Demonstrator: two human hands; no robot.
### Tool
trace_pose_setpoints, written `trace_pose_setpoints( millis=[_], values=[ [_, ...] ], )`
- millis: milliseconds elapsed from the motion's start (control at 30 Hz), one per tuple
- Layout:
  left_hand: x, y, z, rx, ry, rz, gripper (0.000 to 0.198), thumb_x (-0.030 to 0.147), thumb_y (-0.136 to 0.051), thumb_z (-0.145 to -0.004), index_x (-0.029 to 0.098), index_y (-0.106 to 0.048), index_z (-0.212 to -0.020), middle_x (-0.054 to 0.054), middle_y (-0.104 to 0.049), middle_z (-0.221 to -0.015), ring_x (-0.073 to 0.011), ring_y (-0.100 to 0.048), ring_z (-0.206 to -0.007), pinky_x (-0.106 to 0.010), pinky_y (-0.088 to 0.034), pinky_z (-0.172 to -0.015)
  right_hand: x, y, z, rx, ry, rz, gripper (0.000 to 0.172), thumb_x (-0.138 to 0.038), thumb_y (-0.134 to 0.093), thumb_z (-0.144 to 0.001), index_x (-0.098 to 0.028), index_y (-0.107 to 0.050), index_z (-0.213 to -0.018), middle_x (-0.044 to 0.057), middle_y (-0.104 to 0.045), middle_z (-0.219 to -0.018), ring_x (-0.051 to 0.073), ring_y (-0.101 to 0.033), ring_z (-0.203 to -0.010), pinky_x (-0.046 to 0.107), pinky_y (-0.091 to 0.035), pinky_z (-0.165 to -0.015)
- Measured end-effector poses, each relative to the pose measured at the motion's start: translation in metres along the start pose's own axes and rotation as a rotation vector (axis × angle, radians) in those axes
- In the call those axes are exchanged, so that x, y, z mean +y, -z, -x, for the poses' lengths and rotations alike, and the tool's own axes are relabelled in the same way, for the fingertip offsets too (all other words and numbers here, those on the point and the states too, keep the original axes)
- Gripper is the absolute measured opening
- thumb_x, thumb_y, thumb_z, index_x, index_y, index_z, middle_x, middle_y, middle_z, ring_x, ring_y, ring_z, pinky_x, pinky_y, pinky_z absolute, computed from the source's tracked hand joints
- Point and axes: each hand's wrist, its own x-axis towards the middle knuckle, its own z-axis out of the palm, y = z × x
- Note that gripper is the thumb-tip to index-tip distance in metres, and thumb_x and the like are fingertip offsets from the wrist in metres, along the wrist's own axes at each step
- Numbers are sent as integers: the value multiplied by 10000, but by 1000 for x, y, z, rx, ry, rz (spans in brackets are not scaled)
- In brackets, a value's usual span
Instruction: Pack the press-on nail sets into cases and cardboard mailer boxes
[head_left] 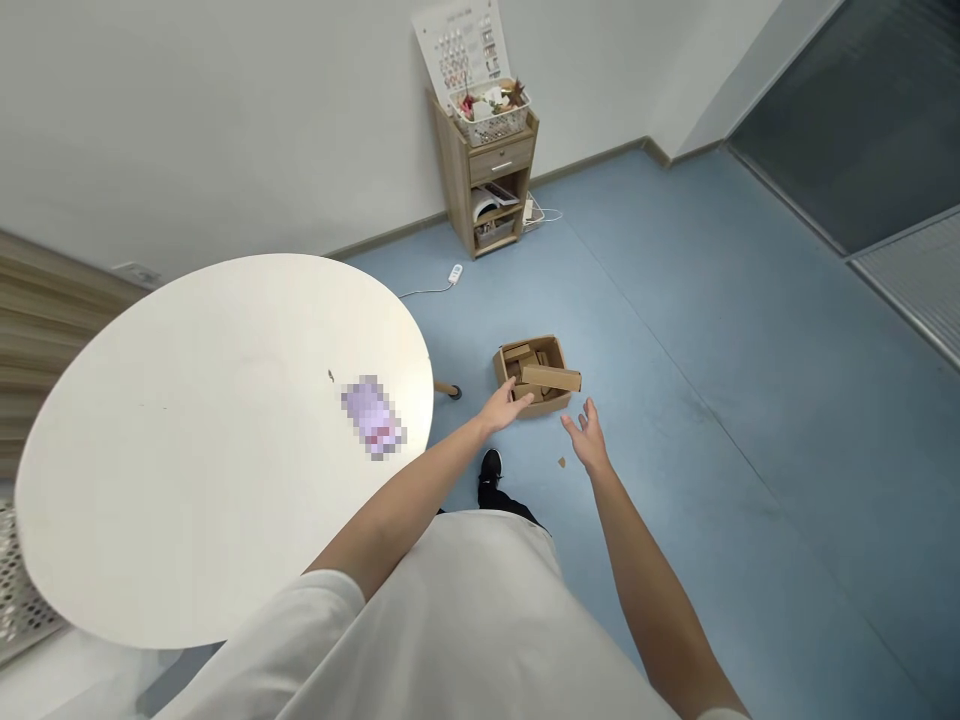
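An open cardboard box (556, 404) stands on the floor in front of me, with several smaller brown cardboard pieces in it. A long, narrow cardboard box (552, 378) lies slantwise over its opening, its right end sticking out past the rim. My left hand (504, 408) is open at the box's near left corner, thumb and fingers apart, close to the long box's left end; whether it touches is unclear. To the right, just off the long box's other end, my right hand (589, 438) is open with fingers spread and holds nothing.
A round white table (225, 480) fills the left side, with a blurred-out purple item (373, 417) on it. Against the wall stands a wooden cabinet (487, 165) bearing a white basket (491, 125). A white power strip (455, 274) and a small brown scrap (562, 462) lie on the blue floor.
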Motion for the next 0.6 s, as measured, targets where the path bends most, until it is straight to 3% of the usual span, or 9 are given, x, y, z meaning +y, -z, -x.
trace_pose_setpoints(
  millis=[133, 267, 467, 600],
  values=[
    [-14, 16, 36, -31, 47, 38, 674, 447, -662, -640, 172, -449, -1218, -131, -446, -1288, -275, -425, -1173, -385, -345, -962, 15, -14, 13, -35, -47, 48, 843, -485, -542, -680, -222, -131, -1368, 137, -259, -1400, 242, -502, -1108, 350, -420, -885],
    [-26, 42, 86, -32, 158, 88, 687, 437, -683, -617, 150, -463, -1202, -157, -501, -1217, -248, -552, -1009, -355, -435, -846, 19, -39, 24, -79, -16, 101, 770, -455, -541, -680, -205, -227, -1338, 151, -372, -1331, 229, -582, -972, 368, -435, -843],
    [-40, 97, 162, 143, 81, 132, 592, 441, -625, -675, 155, -482, -1172, -125, -539, -1142, -200, -569, -915, -317, -459, -775, -24, -97, 46, -199, 153, 91, 697, -443, -538, -693, -185, -302, -1296, 165, -457, -1254, 207, -592, -876, 357, -456, -770],
    [-67, 138, 219, 330, 67, 146, 538, 433, -564, -723, 143, -474, -1167, -121, -536, -1127, -182, -560, -905, -306, -458, -771, -61, -151, 79, -308, 258, 66, 648, -446, -538, -695, -174, -361, -1256, 154, -503, -1185, 185, -597, -802, 358, -462, -751]
  ],
)
